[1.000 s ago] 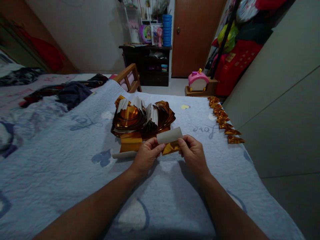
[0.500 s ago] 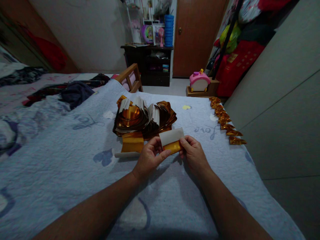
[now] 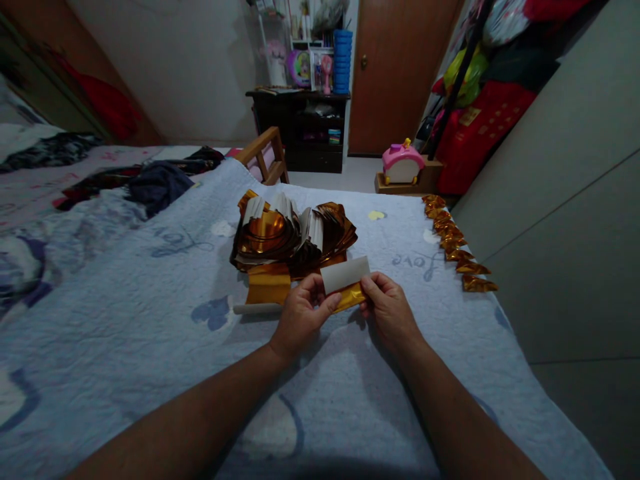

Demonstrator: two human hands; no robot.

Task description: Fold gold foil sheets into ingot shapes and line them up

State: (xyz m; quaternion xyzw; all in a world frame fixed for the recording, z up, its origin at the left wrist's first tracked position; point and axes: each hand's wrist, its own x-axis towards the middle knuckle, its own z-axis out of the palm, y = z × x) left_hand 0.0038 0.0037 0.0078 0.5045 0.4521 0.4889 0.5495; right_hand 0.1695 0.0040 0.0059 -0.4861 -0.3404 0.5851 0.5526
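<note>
Between my two hands is a sheet of gold foil paper (image 3: pixel 346 273), white on its back, partly folded over with a gold band along the near side. My left hand (image 3: pixel 305 310) pinches its left end, thumb lying over the gold band. The right end is gripped by my right hand (image 3: pixel 389 303), its thumb on top and fingers curled beneath. Just beyond my hands lies a thick, curled stack of gold foil sheets (image 3: pixel 267 230). One loose gold sheet (image 3: pixel 269 283) with a rolled white edge rests beside my left hand.
Several folded gold foil pieces (image 3: pixel 457 255) form a row along the right edge of the bedspread (image 3: pixel 190 373). Dark clothes (image 3: pixel 159 187) lie at the left. Past the bed stand a wooden chair (image 3: pixel 273 157), a dark cabinet (image 3: pixel 300 133) and a pink toy case (image 3: pixel 403 163).
The whole view has shifted slightly. My hands keep their hold on the foil paper, and its gold band looks a little narrower and more tilted.
</note>
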